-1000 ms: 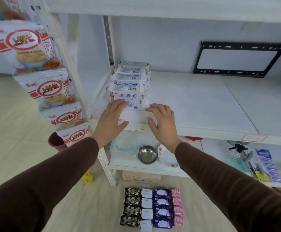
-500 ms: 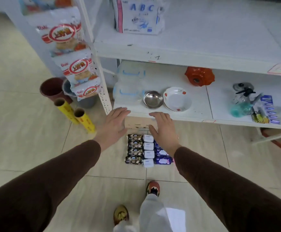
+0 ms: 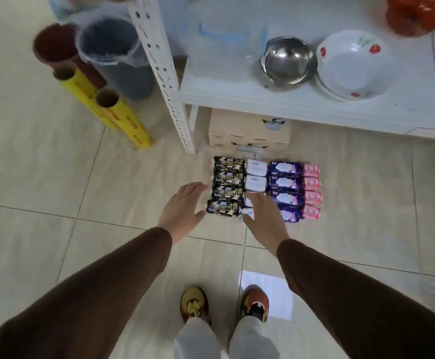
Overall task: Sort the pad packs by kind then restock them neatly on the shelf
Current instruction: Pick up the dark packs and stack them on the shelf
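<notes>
Open tile floor (image 3: pixel 42 216) spreads wide at nine o'clock of the pad packs (image 3: pixel 265 189), nothing lying there, so the left hand (image 3: pixel 182 211) has a free path in from that side. Right hand (image 3: pixel 265 218) hangs over the near white packs, fingers (image 3: pixel 252 196) straight. At twelve o'clock it's tight: a cardboard box (image 3: pixel 248 132) sits just behind the packs, under the low shelf (image 3: pixel 301 104), whose edge overhangs it. The white upright post (image 3: pixel 169 94) stands at eleven o'clock, with yellow rolls (image 3: pixel 118 117) and a grey bin (image 3: pixel 118 55) further out at ten. Three o'clock shows bare floor beside the pink packs (image 3: pixel 311 194). Shoes (image 3: pixel 194 304) are well back at six.
</notes>
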`<state>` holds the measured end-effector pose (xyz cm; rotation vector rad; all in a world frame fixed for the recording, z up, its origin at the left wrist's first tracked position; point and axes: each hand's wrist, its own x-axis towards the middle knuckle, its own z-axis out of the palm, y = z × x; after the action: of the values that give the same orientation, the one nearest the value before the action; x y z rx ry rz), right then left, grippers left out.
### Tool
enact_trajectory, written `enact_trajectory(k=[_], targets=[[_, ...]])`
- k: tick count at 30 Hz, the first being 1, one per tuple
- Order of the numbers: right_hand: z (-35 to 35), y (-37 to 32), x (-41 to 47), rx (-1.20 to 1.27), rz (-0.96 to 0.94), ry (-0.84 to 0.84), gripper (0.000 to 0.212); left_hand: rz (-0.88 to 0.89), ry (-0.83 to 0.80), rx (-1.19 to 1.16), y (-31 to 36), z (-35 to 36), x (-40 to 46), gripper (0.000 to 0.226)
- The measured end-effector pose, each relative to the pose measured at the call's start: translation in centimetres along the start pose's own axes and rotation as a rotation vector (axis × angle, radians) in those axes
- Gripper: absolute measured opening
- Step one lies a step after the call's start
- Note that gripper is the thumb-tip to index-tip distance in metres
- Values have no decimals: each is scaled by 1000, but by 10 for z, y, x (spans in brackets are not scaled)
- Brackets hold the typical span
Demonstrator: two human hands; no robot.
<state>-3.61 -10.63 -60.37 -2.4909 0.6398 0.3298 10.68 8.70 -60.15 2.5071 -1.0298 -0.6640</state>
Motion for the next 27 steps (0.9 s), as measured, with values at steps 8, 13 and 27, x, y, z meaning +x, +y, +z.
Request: enact_trajectory(k=[8,13,27], targets=[[137,71,57,-35,30,-104,57,-45,-36,12,-65,138,56,62],[201,99,93,-128,-11,-101,59,-53,-50,36,-98,196,97,60],[295,129,129,-384,-116,52,58,124,-71,192,-116,261,179,57]])
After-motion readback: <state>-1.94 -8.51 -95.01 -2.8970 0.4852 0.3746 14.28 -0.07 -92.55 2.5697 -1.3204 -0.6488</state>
